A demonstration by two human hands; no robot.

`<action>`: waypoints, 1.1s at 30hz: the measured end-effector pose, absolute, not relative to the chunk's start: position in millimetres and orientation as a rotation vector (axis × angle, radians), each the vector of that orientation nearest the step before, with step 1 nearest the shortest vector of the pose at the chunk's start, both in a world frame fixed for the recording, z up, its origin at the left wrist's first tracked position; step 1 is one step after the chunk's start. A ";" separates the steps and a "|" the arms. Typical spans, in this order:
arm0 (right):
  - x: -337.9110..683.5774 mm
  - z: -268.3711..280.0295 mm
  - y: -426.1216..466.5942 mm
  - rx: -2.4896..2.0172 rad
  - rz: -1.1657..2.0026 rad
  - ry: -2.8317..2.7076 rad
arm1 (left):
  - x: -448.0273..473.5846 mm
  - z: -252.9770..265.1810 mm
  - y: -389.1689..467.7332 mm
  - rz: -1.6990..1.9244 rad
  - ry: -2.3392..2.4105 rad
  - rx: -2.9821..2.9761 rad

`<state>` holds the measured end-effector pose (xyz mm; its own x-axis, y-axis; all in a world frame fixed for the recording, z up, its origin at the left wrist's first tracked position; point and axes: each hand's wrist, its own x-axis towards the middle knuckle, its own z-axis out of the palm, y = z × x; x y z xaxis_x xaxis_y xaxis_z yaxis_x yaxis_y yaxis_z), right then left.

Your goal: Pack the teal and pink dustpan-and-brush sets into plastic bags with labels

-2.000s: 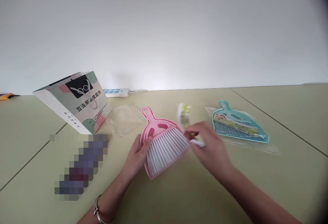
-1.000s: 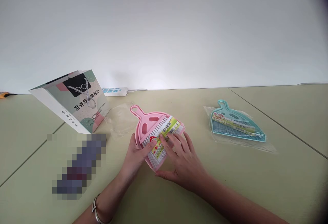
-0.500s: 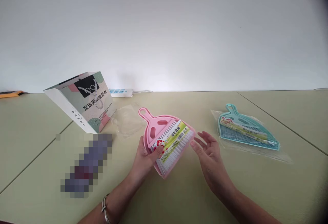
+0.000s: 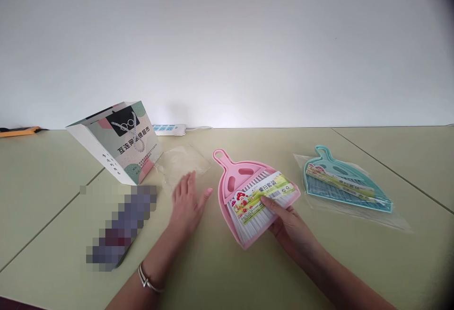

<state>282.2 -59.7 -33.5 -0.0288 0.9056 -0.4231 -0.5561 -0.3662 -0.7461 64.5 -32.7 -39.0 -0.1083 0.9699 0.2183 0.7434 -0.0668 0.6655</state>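
A pink dustpan and brush set (image 4: 244, 173), with a printed mushroom label across its white bristles, is held by its lower right edge in my right hand (image 4: 289, 222). The thumb lies on the label and the fingers go behind the pan. My left hand (image 4: 186, 206) is empty, fingers stretched and thumb apart, just left of the pink set. Its fingertips are by a clear plastic bag (image 4: 184, 156) on the table; I cannot tell if they touch it. A teal dustpan and brush set (image 4: 344, 182) lies in clear plastic to the right.
A paper gift bag (image 4: 133, 139) with a rope handle stands at the back left. Behind it is a white power strip (image 4: 170, 130) by the wall. A pixelated dark object (image 4: 122, 229) lies front left. An orange item (image 4: 19, 131) sits at the far left edge.
The pink set has passed from my left hand to my right and moved to the right. My left hand has let go and shifted left toward the clear plastic bag.
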 end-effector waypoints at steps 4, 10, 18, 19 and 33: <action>293.5 -28.7 -53.7 -1.066 1.575 -0.486 | 45.9 -46.1 -16.2 0.502 2.124 1.999; 318.1 -23.5 -43.4 -1.124 1.588 -0.543 | 40.8 -29.0 -25.5 0.364 2.050 2.072; 328.7 -27.8 -42.0 -1.208 1.688 -0.647 | 62.4 -35.7 -33.9 0.511 2.205 2.393; 328.6 -27.9 -42.7 -1.205 1.709 -0.678 | 64.4 -37.3 -33.0 0.452 2.197 2.409; 295.8 -38.6 -60.7 -1.085 1.914 -0.691 | 79.7 -36.8 -43.3 1.055 1.663 2.581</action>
<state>295.8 -60.7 -38.6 -0.3007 0.8511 -0.4304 -0.3801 -0.5208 -0.7644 79.7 -43.3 -36.8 0.2659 0.7781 0.5691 0.8462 -0.4712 0.2489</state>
